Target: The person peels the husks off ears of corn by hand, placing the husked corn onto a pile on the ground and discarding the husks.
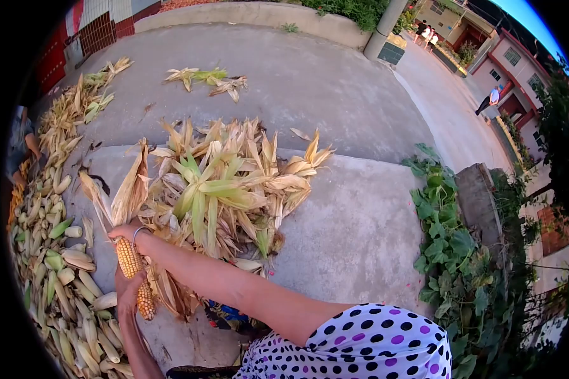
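Observation:
A yellow corn cob [129, 258] with bare kernels slants between my two hands. My left hand [128, 289] is closed around its lower half, and the tip sticks out below. At the cob's upper end my right hand [125, 232], with a bracelet at the wrist, is closed on the base of the dry corn husk [131, 189]. The peeled husk leaves fan out above that hand. Just beyond my right forearm lies a heap of loose husks [215, 183], mostly tan with some green leaves on top. My right fingers are partly hidden.
Many unhusked corn ears [76, 303] cover the ground on the left. Another person [22, 142] is at the far left edge. A few husks [208, 81] lie farther out on the concrete [360, 215]. Leafy vines [446, 234] and a low wall [480, 196] border the right.

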`<state>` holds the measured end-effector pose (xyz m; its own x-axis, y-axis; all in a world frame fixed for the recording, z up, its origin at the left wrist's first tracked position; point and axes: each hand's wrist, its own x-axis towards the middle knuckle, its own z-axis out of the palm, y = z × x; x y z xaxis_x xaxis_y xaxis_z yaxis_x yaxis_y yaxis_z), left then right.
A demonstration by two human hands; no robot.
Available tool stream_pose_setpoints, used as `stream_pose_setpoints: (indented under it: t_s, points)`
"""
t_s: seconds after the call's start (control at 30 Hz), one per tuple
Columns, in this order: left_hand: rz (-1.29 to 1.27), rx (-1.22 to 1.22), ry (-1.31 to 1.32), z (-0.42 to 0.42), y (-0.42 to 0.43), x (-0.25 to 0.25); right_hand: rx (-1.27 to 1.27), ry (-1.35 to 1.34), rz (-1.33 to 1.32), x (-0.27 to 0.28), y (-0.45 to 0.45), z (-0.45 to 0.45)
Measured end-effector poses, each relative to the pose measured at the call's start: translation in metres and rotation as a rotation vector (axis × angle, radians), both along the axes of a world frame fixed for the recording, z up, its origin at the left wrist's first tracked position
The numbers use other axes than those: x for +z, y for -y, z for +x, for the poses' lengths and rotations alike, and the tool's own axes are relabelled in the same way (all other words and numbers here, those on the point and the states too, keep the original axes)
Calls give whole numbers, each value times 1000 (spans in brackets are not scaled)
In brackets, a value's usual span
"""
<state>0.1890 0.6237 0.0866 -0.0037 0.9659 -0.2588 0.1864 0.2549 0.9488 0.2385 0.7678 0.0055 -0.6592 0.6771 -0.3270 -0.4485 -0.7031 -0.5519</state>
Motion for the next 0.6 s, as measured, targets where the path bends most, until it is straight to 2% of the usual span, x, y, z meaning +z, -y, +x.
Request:
stream_pose_setpoints:
  t_s: [0.13,0.23,0.33,0.43,0.53,0.6]
  points:
    - [-24,-48,-119,-10,10,0,-141,-97,-73,28,10,22]
    - [7,-59,-162,-13,18,-7,-150,51,-28,36,18,27]
    - [-98,-96,-129,-31,16,-18,-135,29,-39,35,20,23]
    - [-92,-137,55,-45,12,-33,-194,70,-48,38,16,15]
    - [-92,56,168,-28,12,-39,-356,105,-62,40,13,10]
    - [-8,73,220,-18,6,-49,-498,147,-70,58,13,19]
